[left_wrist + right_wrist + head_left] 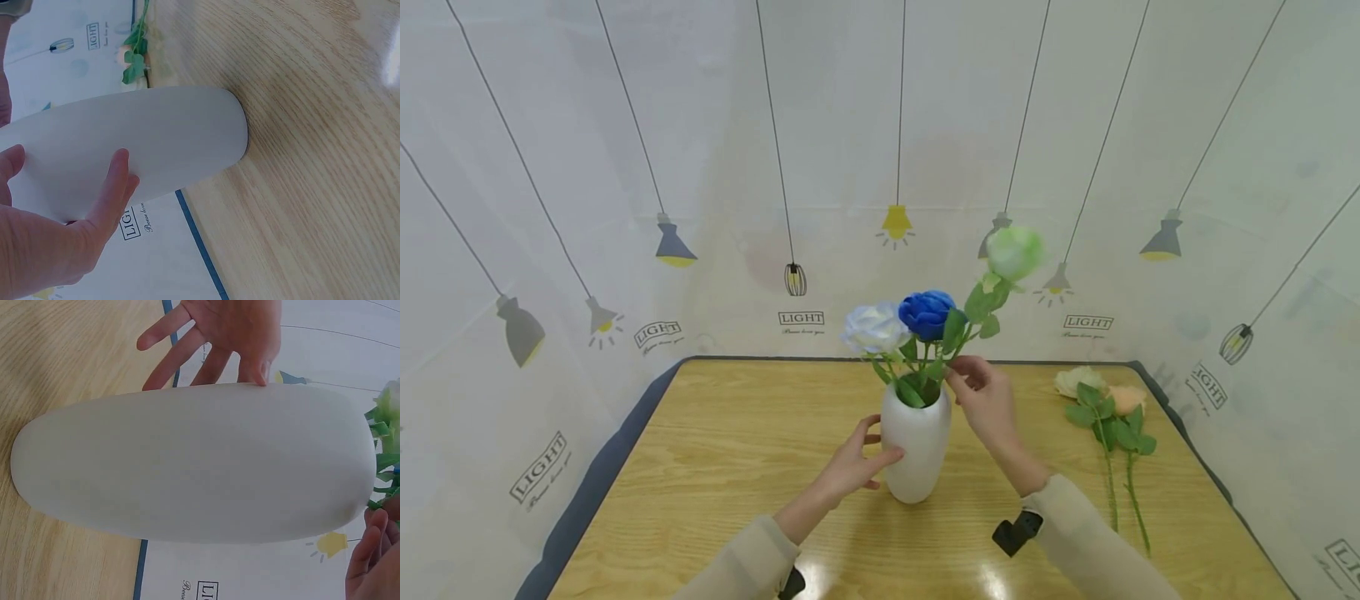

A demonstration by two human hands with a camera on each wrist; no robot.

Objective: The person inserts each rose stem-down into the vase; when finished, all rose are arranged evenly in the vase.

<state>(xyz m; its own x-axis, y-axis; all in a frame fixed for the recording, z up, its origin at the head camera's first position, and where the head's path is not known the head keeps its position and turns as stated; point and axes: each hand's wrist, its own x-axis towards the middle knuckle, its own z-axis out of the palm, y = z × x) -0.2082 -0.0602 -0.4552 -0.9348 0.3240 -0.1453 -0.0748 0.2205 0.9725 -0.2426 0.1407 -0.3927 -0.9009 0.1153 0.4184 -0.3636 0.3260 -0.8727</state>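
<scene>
A smooth white vase [914,450] stands upright on the table. My left hand [848,467] holds its left side, the thumb across the front; in the right wrist view the fingers of this hand [228,331] look spread. A white rose with a bluish tint [876,327] and a blue rose [928,314] stand in the vase. Near the rim, my right hand [988,404] pinches the stem of a pale green rose [1013,253], which leans up to the right. The lower end of that stem is hidden among leaves and the rim.
On the right of the wooden table [737,433] lie a cream rose [1079,382] and a peach rose [1126,400], stems toward me. A white curtain [835,150] printed with lamps surrounds the table at the back and sides.
</scene>
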